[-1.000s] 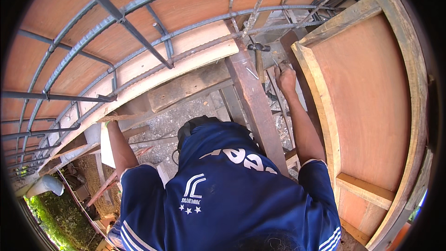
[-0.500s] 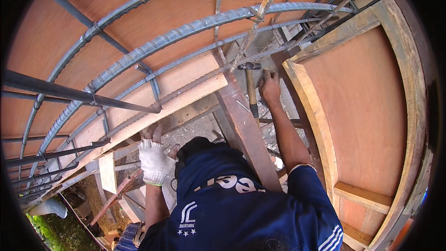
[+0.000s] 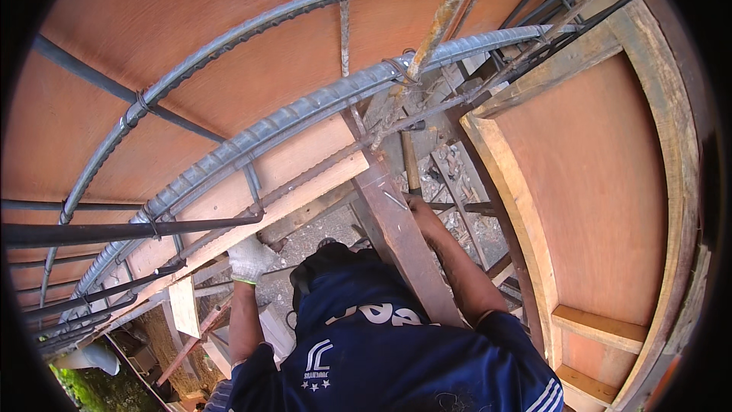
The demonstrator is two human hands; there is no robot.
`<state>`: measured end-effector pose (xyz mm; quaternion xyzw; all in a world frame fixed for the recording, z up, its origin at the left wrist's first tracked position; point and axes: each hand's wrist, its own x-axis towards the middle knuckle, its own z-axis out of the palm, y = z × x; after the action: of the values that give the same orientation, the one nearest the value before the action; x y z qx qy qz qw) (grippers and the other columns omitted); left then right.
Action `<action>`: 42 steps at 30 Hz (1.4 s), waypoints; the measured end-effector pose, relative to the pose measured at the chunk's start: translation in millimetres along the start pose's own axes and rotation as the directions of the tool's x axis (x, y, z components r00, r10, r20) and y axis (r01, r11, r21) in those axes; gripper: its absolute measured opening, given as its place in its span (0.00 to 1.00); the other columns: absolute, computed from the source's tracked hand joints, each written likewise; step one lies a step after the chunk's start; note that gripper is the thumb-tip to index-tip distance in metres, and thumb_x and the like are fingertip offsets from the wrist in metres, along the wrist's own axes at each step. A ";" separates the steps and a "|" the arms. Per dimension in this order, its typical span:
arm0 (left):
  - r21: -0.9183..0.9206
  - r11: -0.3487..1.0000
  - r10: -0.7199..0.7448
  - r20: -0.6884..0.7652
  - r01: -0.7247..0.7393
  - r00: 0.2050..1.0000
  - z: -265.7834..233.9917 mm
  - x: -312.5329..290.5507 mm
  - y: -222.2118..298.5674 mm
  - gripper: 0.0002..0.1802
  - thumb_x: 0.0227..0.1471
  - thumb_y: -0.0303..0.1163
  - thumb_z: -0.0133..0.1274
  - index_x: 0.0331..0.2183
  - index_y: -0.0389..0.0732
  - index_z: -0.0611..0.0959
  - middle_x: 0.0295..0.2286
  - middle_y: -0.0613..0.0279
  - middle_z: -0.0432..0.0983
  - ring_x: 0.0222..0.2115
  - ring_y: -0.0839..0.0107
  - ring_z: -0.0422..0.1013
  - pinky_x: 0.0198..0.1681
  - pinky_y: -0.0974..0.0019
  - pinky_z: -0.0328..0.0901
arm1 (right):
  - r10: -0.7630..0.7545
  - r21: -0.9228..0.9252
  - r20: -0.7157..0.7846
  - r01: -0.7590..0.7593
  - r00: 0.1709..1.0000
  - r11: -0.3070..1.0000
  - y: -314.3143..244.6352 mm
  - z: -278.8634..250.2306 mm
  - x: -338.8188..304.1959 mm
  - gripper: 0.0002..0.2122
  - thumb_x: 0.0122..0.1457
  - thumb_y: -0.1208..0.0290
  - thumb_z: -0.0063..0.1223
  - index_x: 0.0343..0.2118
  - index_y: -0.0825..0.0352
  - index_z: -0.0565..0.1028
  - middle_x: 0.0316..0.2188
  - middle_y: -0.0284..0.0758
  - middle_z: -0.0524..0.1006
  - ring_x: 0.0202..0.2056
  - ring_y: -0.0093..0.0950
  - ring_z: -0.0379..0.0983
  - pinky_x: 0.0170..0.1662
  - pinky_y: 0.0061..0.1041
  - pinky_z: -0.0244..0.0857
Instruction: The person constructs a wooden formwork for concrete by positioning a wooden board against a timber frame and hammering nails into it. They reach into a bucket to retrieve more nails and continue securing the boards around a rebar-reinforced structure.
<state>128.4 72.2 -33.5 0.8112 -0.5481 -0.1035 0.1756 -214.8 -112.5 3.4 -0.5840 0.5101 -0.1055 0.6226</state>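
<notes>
My left hand (image 3: 250,261), in a white knitted glove, is up against the lower edge of a light wooden board (image 3: 316,175). Its thumb tip shows, but the other fingers are hidden at the board. My bare right hand (image 3: 421,214) is closed round the lower end of a hammer's wooden handle (image 3: 410,164), beside a reddish-brown beam (image 3: 408,229). The dark hammer head (image 3: 415,127) points away from me, partly behind a thin bar. A nail (image 3: 393,200) shows on the beam's face, close to my right hand.
Curved ribbed steel bars (image 3: 267,123) cross in front of an orange-brown plywood wall (image 3: 252,15). A rusty rod (image 3: 446,15) slants down near the hammer. At the right stands a curved timber frame (image 3: 507,198) backed with plywood. Rubble (image 3: 450,183) lies below, with greenery (image 3: 72,381) at the lower left.
My right hand has come back toward me, from beside the hammer head to the handle's lower end. My left hand has shifted slightly up against the board. The view has shifted a little.
</notes>
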 end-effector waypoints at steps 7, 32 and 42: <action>-0.262 0.955 -0.137 0.018 0.137 0.990 -8.0 16.7 80.9 0.41 0.28 0.46 0.76 0.41 0.31 0.79 0.32 0.47 0.79 0.34 0.56 0.78 0.36 0.59 0.72 | -0.131 0.533 0.184 0.013 0.974 0.846 -20.9 16.4 14.7 0.38 0.59 0.61 0.63 0.66 0.68 0.55 0.55 0.42 0.70 0.51 0.27 0.71 0.54 0.30 0.67; -0.771 -0.537 0.003 0.404 0.342 0.915 89.4 72.6 148.1 0.30 0.52 0.38 0.63 0.54 0.38 0.72 0.45 0.59 0.77 0.45 0.61 0.74 0.50 0.58 0.70 | -0.094 0.792 -0.485 0.482 0.870 0.374 -56.8 -57.8 94.9 0.23 0.57 0.63 0.57 0.54 0.65 0.66 0.48 0.36 0.75 0.48 0.33 0.74 0.49 0.40 0.71; -0.667 -0.601 0.210 0.400 0.441 0.892 97.4 121.1 200.8 0.24 0.62 0.54 0.47 0.48 0.45 0.73 0.38 0.59 0.71 0.34 0.62 0.67 0.39 0.56 0.66 | -0.072 0.804 -0.575 0.579 0.815 0.138 -59.4 -67.5 130.8 0.22 0.61 0.58 0.53 0.54 0.64 0.69 0.53 0.36 0.74 0.56 0.34 0.69 0.62 0.39 0.58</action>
<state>-32.2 -124.4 -39.9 0.2336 -0.0489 -0.7005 0.6726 -178.5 -267.0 -0.4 -0.1325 0.3022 -0.6507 0.6839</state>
